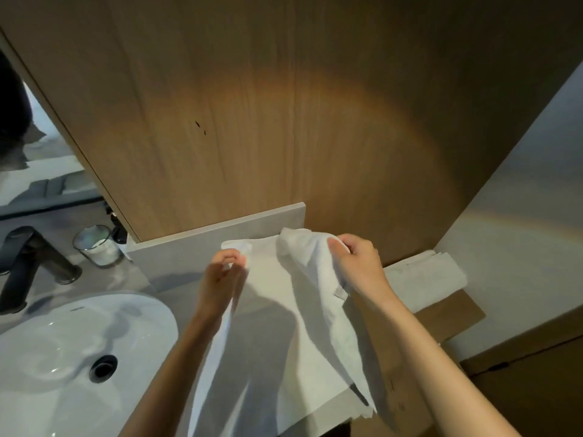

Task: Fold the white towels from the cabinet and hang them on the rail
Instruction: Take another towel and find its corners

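A white towel (277, 335) hangs spread between my two hands above the grey vanity top. My left hand (220, 275) pinches its upper left corner. My right hand (356, 263) grips the upper right corner, where the cloth bunches and a small label shows below the fingers. The towel's lower part drapes down past the counter's front edge. A second white towel (426, 279) lies folded on a wooden surface to the right. No rail is in view.
A white basin (63, 357) with a dark drain sits at the lower left, a dark tap (28, 263) behind it. A glass candle jar (97, 247) stands by the mirror (47, 171). Wood panelling (252, 121) fills the wall ahead; a wooden cabinet top (448, 316) lies at right.
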{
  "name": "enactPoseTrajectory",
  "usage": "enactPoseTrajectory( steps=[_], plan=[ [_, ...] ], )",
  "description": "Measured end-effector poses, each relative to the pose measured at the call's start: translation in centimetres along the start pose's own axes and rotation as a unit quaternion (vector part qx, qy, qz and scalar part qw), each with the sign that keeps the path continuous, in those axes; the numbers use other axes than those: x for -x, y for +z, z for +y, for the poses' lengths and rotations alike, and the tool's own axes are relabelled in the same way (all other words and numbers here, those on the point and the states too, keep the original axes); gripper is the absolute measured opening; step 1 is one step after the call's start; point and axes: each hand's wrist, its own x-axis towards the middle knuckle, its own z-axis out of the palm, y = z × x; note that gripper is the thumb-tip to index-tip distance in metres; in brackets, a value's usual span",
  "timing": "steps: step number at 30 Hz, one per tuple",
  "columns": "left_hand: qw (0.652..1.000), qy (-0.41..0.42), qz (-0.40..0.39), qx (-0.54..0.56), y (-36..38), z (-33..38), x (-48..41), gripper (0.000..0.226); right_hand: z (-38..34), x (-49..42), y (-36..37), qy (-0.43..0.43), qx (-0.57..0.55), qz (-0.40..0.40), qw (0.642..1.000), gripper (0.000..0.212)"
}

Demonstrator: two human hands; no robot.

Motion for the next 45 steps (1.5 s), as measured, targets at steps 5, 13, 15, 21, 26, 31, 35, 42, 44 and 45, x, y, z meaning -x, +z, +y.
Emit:
enactPoseTrajectory(
  steps=[5, 13, 15, 21, 26, 31, 35, 42, 44, 45],
  plan=[
    [0.996, 0.012, -0.059, 0.063, 0.8, 4.3, 1.9, 0.009, -3.1, -0.8, 3.0, 0.004, -0.074, -0.042, 0.996, 0.016],
    [0.993, 0.011, -0.053, 0.106, 1.3, 2.5, 3.7, 0.017, -2.2, 2.8, 5.2, 0.131, -0.347, -0.142, 0.918, 0.031],
    [0.994, 0.019, -0.058, 0.094, 1.2, 2.6, 3.9, 0.015, -1.4, 3.3, 5.2, 0.121, -0.323, -0.145, 0.928, 0.031],
    [0.995, 0.079, -0.048, 0.041, 1.9, 2.8, 4.2, 0.015, -2.2, 2.5, 4.7, 0.012, -0.174, -0.048, 0.983, 0.017],
    [0.996, 0.058, -0.017, 0.067, 3.0, 3.4, 4.5, 0.009, -3.1, 2.8, 5.2, -0.062, -0.144, -0.068, 0.985, 0.009],
    [0.997, 0.031, 0.011, 0.068, 3.0, 3.3, 4.4, 0.021, -2.4, 2.8, 6.0, -0.041, -0.129, -0.123, 0.983, 0.012],
    [0.996, 0.004, 0.004, 0.085, 3.2, 2.9, 4.1, 0.023, -2.1, 2.3, 6.0, -0.046, -0.041, -0.167, 0.984, 0.020],
    [0.996, 0.077, 0.031, 0.042, 2.9, 3.2, 3.3, 0.012, -1.7, 2.3, 5.3, -0.095, -0.090, -0.178, 0.975, 0.025],
    [0.994, 0.099, 0.022, 0.037, 2.7, 3.5, 3.3, 0.012, -2.1, 2.4, 4.6, -0.127, -0.100, -0.172, 0.972, 0.012],
    [0.993, 0.109, 0.011, 0.035, 2.5, 3.6, 3.2, 0.009, -2.3, 2.3, 4.3, -0.147, -0.088, -0.163, 0.972, 0.010]
  ],
)
